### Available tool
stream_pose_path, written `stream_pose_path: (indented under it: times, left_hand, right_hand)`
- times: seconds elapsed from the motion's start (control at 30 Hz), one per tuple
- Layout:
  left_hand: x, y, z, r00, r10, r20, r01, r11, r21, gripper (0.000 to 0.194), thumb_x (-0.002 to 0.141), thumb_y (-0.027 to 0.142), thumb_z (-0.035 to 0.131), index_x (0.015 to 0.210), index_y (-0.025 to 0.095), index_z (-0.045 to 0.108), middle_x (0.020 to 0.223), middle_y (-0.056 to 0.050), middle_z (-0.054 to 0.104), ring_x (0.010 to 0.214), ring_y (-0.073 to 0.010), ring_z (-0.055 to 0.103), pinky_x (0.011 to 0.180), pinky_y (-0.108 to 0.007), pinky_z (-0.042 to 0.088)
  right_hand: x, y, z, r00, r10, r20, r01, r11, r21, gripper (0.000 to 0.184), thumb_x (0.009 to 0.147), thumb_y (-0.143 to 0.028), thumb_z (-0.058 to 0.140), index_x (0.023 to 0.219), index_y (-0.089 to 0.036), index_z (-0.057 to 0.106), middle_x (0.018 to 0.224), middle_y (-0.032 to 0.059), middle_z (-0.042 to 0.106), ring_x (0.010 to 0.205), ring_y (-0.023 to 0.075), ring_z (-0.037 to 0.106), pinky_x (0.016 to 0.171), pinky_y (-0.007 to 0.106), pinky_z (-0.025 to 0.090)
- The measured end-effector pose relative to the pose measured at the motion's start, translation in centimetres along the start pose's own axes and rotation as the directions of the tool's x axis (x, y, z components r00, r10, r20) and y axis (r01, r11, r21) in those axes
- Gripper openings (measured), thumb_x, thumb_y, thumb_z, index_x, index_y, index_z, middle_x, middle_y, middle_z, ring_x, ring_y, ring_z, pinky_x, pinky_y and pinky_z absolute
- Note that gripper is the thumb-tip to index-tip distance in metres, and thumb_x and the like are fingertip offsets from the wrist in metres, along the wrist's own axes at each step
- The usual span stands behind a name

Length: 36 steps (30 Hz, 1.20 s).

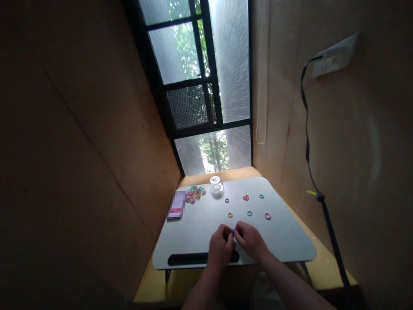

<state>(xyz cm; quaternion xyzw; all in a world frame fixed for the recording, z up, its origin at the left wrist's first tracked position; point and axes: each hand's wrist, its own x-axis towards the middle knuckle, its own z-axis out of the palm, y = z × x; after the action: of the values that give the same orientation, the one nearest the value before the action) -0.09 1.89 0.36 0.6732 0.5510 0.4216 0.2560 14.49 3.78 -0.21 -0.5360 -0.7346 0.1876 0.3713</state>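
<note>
Both my hands are close together over the near middle of the white lap table [193,234]. The fingertips of my left hand [221,243] and my right hand [251,240] pinch a small pale-blue band [232,231] between them; most of it is hidden by the fingers. Just beyond them lie small rings that look like elastic hair bands: a yellow one [230,215], a blue one [249,213], a pink one [267,216], a purple one [227,200], a red cluster [245,198] and a green one [261,196].
At the back left is a pile of mixed coloured bands [195,194] beside a phone [177,205]. A clear round container [216,187] stands at the back edge. The table's black slot [189,258] runs along the front. A black cable [329,224] hangs at the right.
</note>
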Motion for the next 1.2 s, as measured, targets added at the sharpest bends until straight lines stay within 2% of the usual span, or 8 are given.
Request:
stream_pose_path:
  times: [0.3,0.53,0.8,1.2]
  left_hand:
    - [-0.02,-0.03,-0.09,0.999,0.013,0.041,-0.01,0.996,-0.09,0.01,0.082,0.019,0.048,0.082,0.02,0.057,0.071,0.003,0.06,0.061,-0.0112,0.056,0.061,-0.022,0.04]
    - [-0.1,-0.01,-0.14,0.998,0.004,0.059,0.001,0.996,-0.084,0.015,0.083,0.018,0.046,0.089,0.021,0.059,0.076,0.002,0.064,0.062,-0.0116,0.058,0.062,-0.022,0.041]
    - [-0.17,0.48,-0.47,0.992,0.056,0.113,-0.054,0.998,-0.026,0.026,0.084,0.018,0.046,0.101,0.025,0.064,0.075,0.002,0.065,0.067,-0.0131,0.057,0.065,-0.023,0.04]
    - [-0.21,0.6,-0.71,0.982,0.087,0.168,-0.086,0.996,-0.019,0.027,0.087,0.019,0.045,0.107,0.024,0.063,0.082,0.001,0.067,0.071,-0.0132,0.058,0.067,-0.023,0.041]
  right_hand:
    - [0.08,-0.21,-0.09,1.0,-0.006,-0.018,0.006,1.0,-0.001,0.015,0.081,-0.023,0.048,0.067,-0.02,0.05,0.062,-0.0019,0.054,0.059,0.0128,0.049,0.057,0.023,0.031]
    - [0.06,-0.26,-0.04,0.999,-0.002,-0.034,0.002,1.0,0.012,0.015,0.081,-0.024,0.049,0.066,-0.02,0.052,0.062,-0.0013,0.055,0.058,0.013,0.049,0.056,0.023,0.033]
    - [0.04,-0.03,0.07,0.999,-0.012,-0.035,0.012,1.0,0.008,0.012,0.078,-0.023,0.05,0.066,-0.02,0.049,0.061,-0.0025,0.053,0.058,0.0129,0.048,0.057,0.023,0.032]
    - [0.06,0.25,0.21,1.0,-0.012,-0.018,0.013,0.999,0.03,0.012,0.078,-0.023,0.049,0.067,-0.021,0.045,0.061,-0.0027,0.052,0.059,0.0131,0.047,0.057,0.024,0.031]
